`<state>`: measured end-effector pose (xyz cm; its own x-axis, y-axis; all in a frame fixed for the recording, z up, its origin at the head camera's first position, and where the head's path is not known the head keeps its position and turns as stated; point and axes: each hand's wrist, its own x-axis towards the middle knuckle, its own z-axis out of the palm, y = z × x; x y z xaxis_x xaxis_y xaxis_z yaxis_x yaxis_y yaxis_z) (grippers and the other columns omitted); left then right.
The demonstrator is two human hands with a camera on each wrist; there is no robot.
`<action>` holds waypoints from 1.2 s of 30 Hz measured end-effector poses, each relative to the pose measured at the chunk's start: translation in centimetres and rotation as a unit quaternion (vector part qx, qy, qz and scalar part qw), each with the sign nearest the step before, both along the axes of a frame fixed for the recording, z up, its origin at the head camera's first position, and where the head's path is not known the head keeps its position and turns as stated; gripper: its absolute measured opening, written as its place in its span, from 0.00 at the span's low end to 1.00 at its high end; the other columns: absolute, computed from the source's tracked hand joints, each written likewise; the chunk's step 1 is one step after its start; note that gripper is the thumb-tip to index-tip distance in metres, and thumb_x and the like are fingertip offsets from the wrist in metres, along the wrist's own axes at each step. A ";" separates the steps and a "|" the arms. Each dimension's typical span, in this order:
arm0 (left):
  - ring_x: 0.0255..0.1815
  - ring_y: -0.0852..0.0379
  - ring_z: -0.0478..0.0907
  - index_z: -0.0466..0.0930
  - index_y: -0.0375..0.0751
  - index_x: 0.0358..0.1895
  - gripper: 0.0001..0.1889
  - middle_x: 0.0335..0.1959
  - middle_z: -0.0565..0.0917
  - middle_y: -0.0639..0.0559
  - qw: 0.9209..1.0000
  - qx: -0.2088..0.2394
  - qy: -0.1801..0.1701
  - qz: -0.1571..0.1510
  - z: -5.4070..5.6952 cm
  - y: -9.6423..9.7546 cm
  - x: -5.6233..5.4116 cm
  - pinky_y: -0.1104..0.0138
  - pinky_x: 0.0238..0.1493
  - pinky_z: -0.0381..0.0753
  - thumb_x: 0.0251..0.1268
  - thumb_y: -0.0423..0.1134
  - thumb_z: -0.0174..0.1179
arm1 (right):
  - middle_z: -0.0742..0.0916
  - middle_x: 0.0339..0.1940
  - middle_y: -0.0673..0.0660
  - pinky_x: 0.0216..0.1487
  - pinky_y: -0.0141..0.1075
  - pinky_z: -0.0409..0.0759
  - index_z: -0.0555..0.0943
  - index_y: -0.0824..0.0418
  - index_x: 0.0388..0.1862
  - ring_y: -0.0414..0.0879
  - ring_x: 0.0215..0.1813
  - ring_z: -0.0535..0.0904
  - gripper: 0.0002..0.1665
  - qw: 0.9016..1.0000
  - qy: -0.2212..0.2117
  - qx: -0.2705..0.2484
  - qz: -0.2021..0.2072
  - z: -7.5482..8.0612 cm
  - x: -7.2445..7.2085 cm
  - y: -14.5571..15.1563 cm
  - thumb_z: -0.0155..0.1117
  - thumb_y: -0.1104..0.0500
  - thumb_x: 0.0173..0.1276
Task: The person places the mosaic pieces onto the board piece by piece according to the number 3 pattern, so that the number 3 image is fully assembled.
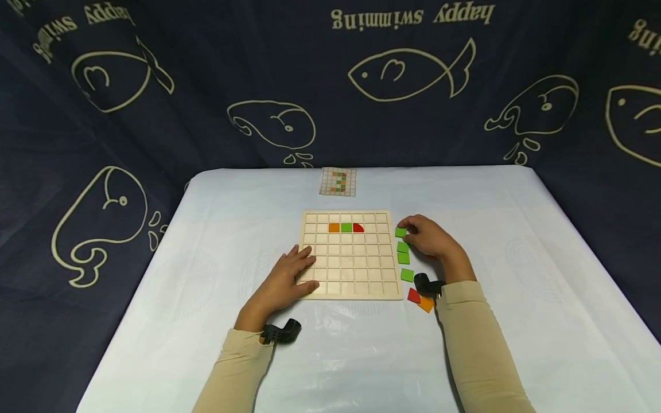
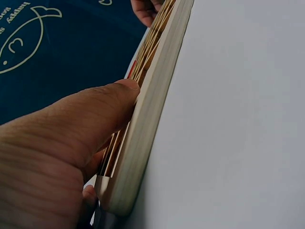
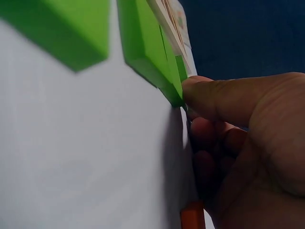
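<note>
My left hand [image 1: 284, 280] rests spread on the left edge of a wooden grid board [image 1: 356, 297]; the left wrist view has its thumb [image 2: 105, 102] lying over the board's rim. Along one row near the board's far side sit an orange square tile [image 1: 334, 228], a green square tile [image 1: 346, 228] and a red quarter-round tile [image 1: 358, 228]. Just right of the board, my right hand [image 1: 434, 238] pinches another green square tile [image 1: 400, 232] between thumb and finger. The other fingers curl under in the right wrist view.
Several more green tiles [image 1: 403, 258] line the board's right side. Nearer me lie a red tile [image 1: 413, 295] and an orange tile [image 1: 426, 304], by the right wrist camera [image 1: 427, 285]. A pattern card [image 1: 338, 182] lies beyond the board on the white-covered table [image 1: 206, 229].
</note>
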<state>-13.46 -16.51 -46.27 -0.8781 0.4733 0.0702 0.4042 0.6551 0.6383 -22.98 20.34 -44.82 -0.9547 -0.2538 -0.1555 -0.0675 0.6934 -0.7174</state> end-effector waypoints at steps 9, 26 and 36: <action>0.79 0.39 0.47 0.70 0.32 0.69 0.33 0.76 0.62 0.41 1.000 0.000 -0.002 0.001 -0.2 0.0 0.0 0.44 0.76 0.44 0.66 0.45 0.66 | 0.77 0.51 0.64 0.54 0.49 0.69 0.77 0.69 0.57 0.57 0.51 0.69 0.16 1.000 -0.005 -0.013 -0.005 0.3 0.3 0.0 0.58 0.69 0.71; 0.79 0.39 0.48 0.71 0.32 0.69 0.33 0.76 0.62 0.41 1.000 0.006 0.002 0.002 0.0 0.0 -0.1 0.43 0.75 0.45 0.65 0.45 0.67 | 0.78 0.51 0.63 0.55 0.49 0.70 0.78 0.66 0.56 0.56 0.50 0.71 0.15 1.000 0.014 -0.011 0.025 1.2 0.4 -0.3 0.59 0.67 0.72; 0.79 0.39 0.48 0.71 0.32 0.69 0.33 0.76 0.62 0.41 1.000 0.004 -0.003 0.004 0.1 0.0 0.0 0.44 0.75 0.45 0.65 0.44 0.67 | 0.78 0.52 0.63 0.52 0.48 0.74 0.78 0.68 0.57 0.56 0.50 0.74 0.16 0.995 0.049 -0.037 0.078 2.1 0.9 -2.3 0.57 0.69 0.72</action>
